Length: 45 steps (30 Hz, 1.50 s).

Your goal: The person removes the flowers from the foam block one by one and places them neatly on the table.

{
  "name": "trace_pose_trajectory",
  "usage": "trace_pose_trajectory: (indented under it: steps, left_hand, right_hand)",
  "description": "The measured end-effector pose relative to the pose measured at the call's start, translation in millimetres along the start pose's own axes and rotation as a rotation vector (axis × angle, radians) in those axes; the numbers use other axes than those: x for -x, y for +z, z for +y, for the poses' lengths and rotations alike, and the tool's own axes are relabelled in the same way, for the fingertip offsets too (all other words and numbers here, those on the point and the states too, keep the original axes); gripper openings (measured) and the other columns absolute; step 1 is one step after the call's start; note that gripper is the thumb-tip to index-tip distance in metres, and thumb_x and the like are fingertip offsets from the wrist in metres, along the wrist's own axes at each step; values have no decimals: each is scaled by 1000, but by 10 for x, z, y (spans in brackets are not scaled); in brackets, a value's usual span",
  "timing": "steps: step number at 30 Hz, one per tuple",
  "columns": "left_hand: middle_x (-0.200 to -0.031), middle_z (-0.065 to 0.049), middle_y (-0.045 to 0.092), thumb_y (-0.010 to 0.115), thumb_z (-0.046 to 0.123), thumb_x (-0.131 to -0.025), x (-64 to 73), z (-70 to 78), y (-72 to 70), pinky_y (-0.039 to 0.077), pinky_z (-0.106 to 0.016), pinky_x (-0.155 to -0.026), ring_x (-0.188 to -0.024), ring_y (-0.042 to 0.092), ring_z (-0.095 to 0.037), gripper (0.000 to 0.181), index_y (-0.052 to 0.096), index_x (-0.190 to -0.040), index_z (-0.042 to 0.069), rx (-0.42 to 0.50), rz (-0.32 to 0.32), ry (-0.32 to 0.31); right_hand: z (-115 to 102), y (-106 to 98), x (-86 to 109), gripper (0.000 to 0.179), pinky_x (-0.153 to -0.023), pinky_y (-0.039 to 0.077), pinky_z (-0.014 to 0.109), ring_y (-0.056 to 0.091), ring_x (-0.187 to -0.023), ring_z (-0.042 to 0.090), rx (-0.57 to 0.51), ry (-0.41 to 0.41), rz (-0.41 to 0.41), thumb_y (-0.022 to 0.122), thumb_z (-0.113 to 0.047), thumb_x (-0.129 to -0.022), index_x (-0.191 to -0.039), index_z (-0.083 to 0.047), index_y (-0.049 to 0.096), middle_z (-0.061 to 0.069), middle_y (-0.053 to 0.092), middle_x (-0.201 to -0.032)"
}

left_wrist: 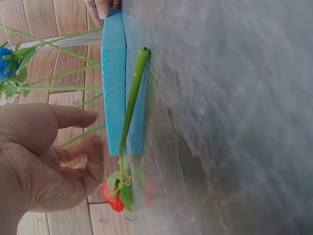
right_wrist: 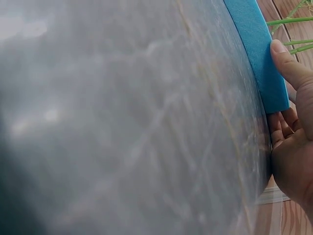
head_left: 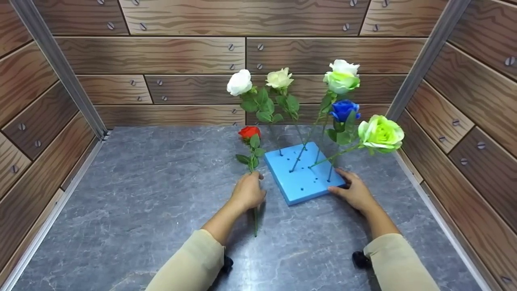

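Observation:
An artificial red rose [head_left: 249,132] lies on the grey tabletop, left of a blue foam block [head_left: 287,186]. Over the middle of its stem is my left hand [head_left: 247,190]. In the left wrist view the thumb and loosely bent fingers stand apart, beside the green stem [left_wrist: 132,103] and not around it. My right hand [head_left: 355,193] holds the block's near right corner, thumb at the front edge and fingers along the right side. Stuck upright or leaning in the block are a white rose [head_left: 240,83], a cream rose [head_left: 279,78], a white-green rose [head_left: 341,76], a blue rose [head_left: 344,110] and a green rose [head_left: 381,133].
Several small holes show in the block's top. Wood-pattern panels [head_left: 149,54] wall in the grey table [head_left: 141,194] at the back and both sides, with metal strips along the corners. The tall flowers rise in front of the back wall, and the green rose leans out to the right.

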<state>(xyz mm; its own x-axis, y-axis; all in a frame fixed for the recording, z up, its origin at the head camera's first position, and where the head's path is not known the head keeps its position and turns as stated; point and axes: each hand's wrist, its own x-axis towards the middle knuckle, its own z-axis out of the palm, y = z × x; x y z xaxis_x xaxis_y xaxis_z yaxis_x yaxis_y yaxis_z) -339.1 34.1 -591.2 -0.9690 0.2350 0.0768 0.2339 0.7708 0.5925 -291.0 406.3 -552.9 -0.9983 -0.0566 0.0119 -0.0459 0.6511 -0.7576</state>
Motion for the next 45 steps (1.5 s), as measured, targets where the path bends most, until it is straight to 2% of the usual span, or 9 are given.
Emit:
trace_pose_trajectory:
  steps: [3,7,11,16,20,24,30,36,45]
  left_hand:
    - [-111,-5,72,78,22,-94,83,169,-132,59,-50,-89,-104,70,-28,35,69,-127,16,46,32,29]
    - [-108,-10,71,74,9,-94,291,524,-406,57,-54,-90,-101,68,-31,31,69,-125,7,156,55,54]
    - [-109,-12,69,72,5,-96,381,738,-495,57,-49,-93,-101,65,-30,29,68,-125,3,215,63,90]
    - [-113,-11,66,69,5,-101,347,858,-465,54,-39,-87,-95,60,-21,27,67,-128,3,286,70,107]
    - [-114,-10,64,69,7,-102,296,930,-408,55,-35,-86,-94,61,-19,31,65,-132,4,368,44,96]
    - [-119,-9,64,69,9,-102,259,1010,-340,58,-36,-88,-103,67,-22,33,63,-135,6,408,21,77]
    - [-128,-9,63,67,10,-105,178,1130,-230,58,-40,-96,-116,65,-26,33,62,-137,8,456,14,52]
    - [-133,-12,63,69,8,-103,73,1221,-143,58,-43,-106,-124,65,-30,35,61,-138,5,479,57,38]
    - [-136,-15,64,68,11,-105,-61,1308,-46,57,-47,-105,-126,64,-30,34,63,-138,7,438,109,-6]
  right_hand:
    - [7,-1,-6,85,-121,46,61,49,-147,53,-6,-3,-3,82,-35,-99,-166,-4,41,33,36,-167]
    - [15,-6,5,86,-120,47,60,50,-146,52,-8,5,-4,82,-37,-99,-167,-5,40,32,37,-166]
    - [23,-19,33,87,-119,47,63,51,-144,53,3,23,0,82,-39,-98,-167,-6,39,32,40,-162]
    - [20,-24,40,87,-122,45,64,48,-147,53,0,22,7,82,-38,-98,-167,-5,40,33,40,-163]
    - [22,-25,46,87,-123,44,63,47,-149,53,-9,21,12,82,-36,-99,-167,-4,40,33,38,-165]
    - [19,-22,52,87,-123,44,62,46,-150,52,-20,31,14,82,-37,-99,-167,-5,40,32,37,-165]
    - [14,-15,44,87,-123,45,61,47,-150,51,-25,27,5,81,-37,-99,-168,-5,39,32,38,-164]
    - [3,-5,20,84,-122,46,60,50,-146,50,-24,9,11,82,-33,-99,-167,-5,40,32,41,-162]
    - [-13,-6,15,85,-122,46,60,51,-146,50,-25,25,6,82,-33,-99,-167,-6,40,31,41,-163]
